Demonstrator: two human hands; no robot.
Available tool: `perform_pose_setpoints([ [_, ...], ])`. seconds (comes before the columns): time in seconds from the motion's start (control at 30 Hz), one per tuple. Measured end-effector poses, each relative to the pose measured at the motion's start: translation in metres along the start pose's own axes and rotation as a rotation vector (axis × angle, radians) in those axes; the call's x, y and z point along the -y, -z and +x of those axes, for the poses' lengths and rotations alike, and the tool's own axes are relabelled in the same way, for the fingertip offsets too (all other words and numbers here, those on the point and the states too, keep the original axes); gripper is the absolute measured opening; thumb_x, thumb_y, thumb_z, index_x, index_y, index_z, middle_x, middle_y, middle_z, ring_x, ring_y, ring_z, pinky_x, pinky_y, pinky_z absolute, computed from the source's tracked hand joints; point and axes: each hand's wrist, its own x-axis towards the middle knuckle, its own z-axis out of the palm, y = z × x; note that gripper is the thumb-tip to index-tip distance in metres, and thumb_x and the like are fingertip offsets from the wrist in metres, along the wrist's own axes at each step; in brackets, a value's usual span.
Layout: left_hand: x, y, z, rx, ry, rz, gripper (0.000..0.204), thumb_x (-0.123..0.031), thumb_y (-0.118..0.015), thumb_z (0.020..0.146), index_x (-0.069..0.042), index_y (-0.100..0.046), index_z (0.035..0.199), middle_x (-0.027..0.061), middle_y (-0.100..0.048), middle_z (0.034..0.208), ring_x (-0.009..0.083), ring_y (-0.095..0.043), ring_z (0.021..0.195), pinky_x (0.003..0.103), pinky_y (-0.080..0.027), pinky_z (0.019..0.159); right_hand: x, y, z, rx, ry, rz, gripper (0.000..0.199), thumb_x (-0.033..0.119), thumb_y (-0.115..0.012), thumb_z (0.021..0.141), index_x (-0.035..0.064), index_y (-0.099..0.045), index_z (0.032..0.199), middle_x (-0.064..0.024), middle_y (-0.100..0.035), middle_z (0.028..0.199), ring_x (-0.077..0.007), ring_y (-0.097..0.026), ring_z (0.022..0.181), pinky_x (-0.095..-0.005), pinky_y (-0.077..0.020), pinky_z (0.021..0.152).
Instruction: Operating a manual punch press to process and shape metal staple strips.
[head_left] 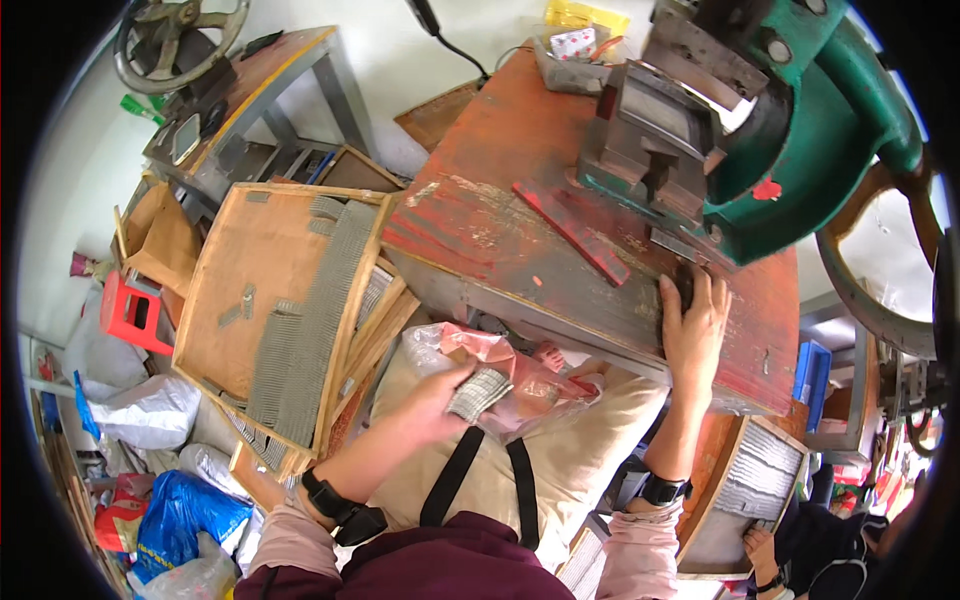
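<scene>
In my left hand (436,402) is a short stack of thin grey metal strips (480,394), held above my lap over a clear and pink plastic bag (530,375). My right hand (694,330) rests on the worn red tabletop (470,190), close to its front edge. Its thumb and fingers bend around a small dark object (684,284) whose kind I cannot make out. Just beyond those fingertips stands a green hand press (800,150) with a steel die block (655,125). A flat red bar (570,232) lies on the table left of the press.
Left of the table, a shallow wooden tray (235,245) holds rows of grey strips, stacked on other trays. At right is another tray of strips (750,490), with another person's hand (760,545) beside it. A plastic tub (575,70) stands on the table's back edge.
</scene>
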Motion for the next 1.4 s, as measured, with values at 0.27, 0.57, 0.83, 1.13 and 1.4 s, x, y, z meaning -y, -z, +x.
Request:
perform_pose_setpoints([
  [0.27, 0.029, 0.019, 0.001, -0.317, 0.222, 0.116, 0.044, -0.031, -0.047, 0.096, -0.004, -0.042, 0.131, 0.0206, -0.056, 0.116, 0.0299, -0.055, 0.110, 0.040, -0.046, 0.094, 0.002, 0.004, 0.003, 0.047, 0.030, 0.053, 0.029, 0.019, -0.061, 0.087, -0.0011, -0.059, 0.108, -0.0198, -0.056, 0.104, -0.0375, -0.050, 0.098, -0.0448, -0.0394, 0.088],
  [0.57, -0.142, 0.046, -0.105, -0.502, -0.767, 1.299, 0.021, -0.013, -0.059, 0.091, 0.000, -0.059, 0.108, 0.0096, -0.063, 0.105, 0.0175, -0.062, 0.087, 0.030, -0.052, 0.079, 0.000, 0.004, 0.002, 0.070, -0.015, 0.046, 0.028, 0.019, -0.058, 0.089, -0.0016, -0.059, 0.107, -0.0182, -0.057, 0.107, -0.0362, -0.051, 0.103, -0.0445, -0.0389, 0.091],
  [0.83, -0.241, 0.100, -0.144, -0.339, -0.587, 2.285, 0.027, -0.008, -0.069, 0.075, -0.003, -0.061, 0.100, 0.0133, -0.060, 0.097, 0.0332, -0.056, 0.097, 0.040, -0.045, 0.084, -0.002, 0.002, 0.002, 0.090, -0.083, 0.037, 0.027, 0.020, -0.058, 0.090, -0.0016, -0.060, 0.106, -0.0169, -0.058, 0.109, -0.0342, -0.053, 0.104, -0.0425, -0.0411, 0.089],
  [1.13, -0.261, 0.110, -0.124, 0.018, -0.603, 2.481, 0.024, -0.013, -0.071, 0.072, -0.003, -0.058, 0.090, 0.0120, -0.056, 0.098, 0.0315, -0.055, 0.096, 0.040, -0.046, 0.084, -0.005, 0.000, 0.004, 0.059, -0.063, -0.006, 0.026, 0.019, -0.056, 0.091, -0.0036, -0.061, 0.103, -0.0177, -0.060, 0.104, -0.0342, -0.056, 0.099, -0.0407, -0.0429, 0.087],
  [1.4, -0.257, 0.093, -0.132, 0.058, -0.257, 2.606, 0.020, -0.011, -0.063, 0.075, -0.003, -0.059, 0.092, 0.0142, -0.059, 0.090, 0.0299, -0.057, 0.092, 0.039, -0.048, 0.079, -0.009, -0.001, 0.004, 0.063, -0.061, -0.029, 0.025, 0.017, -0.055, 0.092, -0.0037, -0.061, 0.104, -0.0175, -0.061, 0.103, -0.0335, -0.058, 0.097, -0.0399, -0.0439, 0.085],
])
